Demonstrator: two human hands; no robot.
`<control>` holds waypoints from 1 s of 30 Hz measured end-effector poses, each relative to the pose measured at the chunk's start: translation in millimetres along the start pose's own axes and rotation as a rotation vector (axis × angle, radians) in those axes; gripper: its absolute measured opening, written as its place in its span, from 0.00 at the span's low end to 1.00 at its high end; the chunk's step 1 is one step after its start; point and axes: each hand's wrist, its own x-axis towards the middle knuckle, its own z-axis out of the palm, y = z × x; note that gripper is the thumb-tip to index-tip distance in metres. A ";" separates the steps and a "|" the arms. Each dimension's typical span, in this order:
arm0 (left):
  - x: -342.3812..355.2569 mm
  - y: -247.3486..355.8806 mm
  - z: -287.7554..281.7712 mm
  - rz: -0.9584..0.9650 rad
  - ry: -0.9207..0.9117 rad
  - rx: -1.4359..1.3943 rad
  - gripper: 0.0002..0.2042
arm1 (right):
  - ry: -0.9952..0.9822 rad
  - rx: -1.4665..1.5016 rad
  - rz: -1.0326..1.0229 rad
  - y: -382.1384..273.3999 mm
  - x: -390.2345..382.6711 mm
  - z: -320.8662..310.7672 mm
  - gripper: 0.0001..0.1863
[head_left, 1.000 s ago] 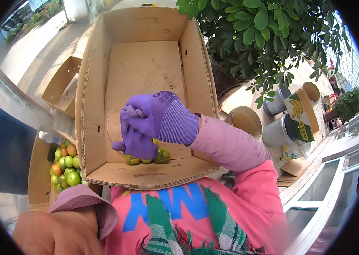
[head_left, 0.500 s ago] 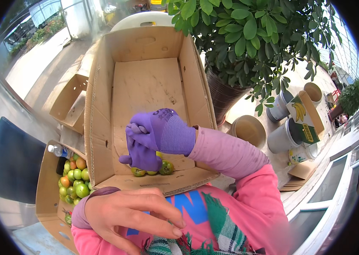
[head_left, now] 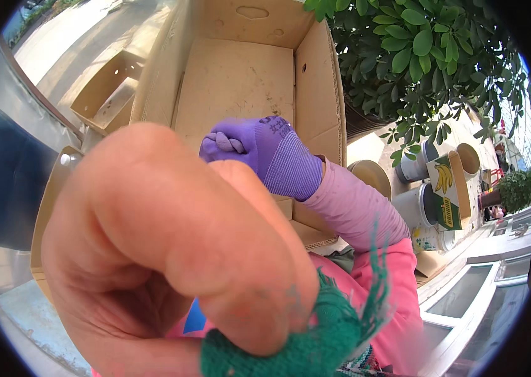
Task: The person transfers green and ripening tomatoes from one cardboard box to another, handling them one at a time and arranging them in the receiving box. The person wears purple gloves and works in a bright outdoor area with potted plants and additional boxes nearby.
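My bare left hand (head_left: 171, 232) is very close and large, its fingers closed on the fringed end of a green scarf (head_left: 284, 345). That scarf hangs over my pink top. Behind it, my right hand (head_left: 272, 151) wears a purple knit glove and is closed in a fist over the big cardboard box (head_left: 234, 81). A loose purple glove (head_left: 224, 142) is bunched in that fist, mostly hidden now; earlier it hung down from it. My left hand covers the near end of the box, where the tomatoes lay.
A leafy potted plant (head_left: 429, 56) leans in at the right of the box. Beyond it stand buckets (head_left: 413, 204) and a banana carton (head_left: 451, 188). At left are a smaller cardboard box (head_left: 105, 94), a dark blue panel (head_left: 8, 182) and part of another carton (head_left: 45, 220).
My left hand has come up close to the camera and taken hold of the scarf end. The view has shifted, and my right fist sits higher in it. The tomatoes are now hidden.
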 end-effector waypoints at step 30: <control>10.5 -29.1 -37.7 0.166 -1.065 -0.609 0.12 | 0.160 -0.231 -0.199 11.8 -1.3 0.8 0.11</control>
